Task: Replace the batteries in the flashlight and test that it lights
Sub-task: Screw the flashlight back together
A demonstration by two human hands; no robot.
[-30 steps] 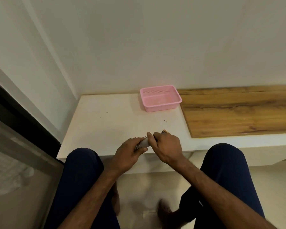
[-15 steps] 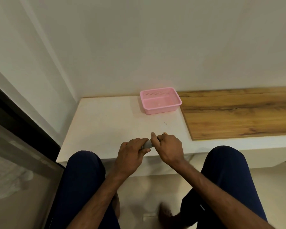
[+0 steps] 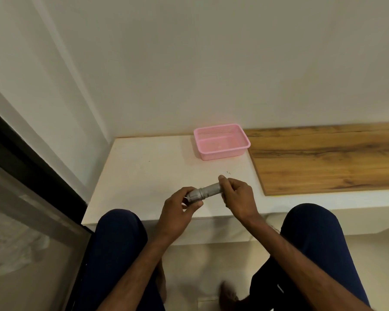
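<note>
While person sits, knees in dark trousers (image 3: 119, 239) at near counter edge, both hands hold silver flashlight (image 3: 206, 192) just above white counter (image 3: 144, 176). Left hand (image 3: 180, 207) pinches wider head end; right hand (image 3: 238, 196) wraps barrel's other end. Flashlight lies roughly level, tilted up to right. Farther back: pink basket (image 3: 221, 153) on counter near wall, wooden panel (image 3: 323, 158) beside it at right.

Left hand (image 3: 180, 206) and right hand (image 3: 237, 195) meet above the knees, each grip curled closed.
</note>
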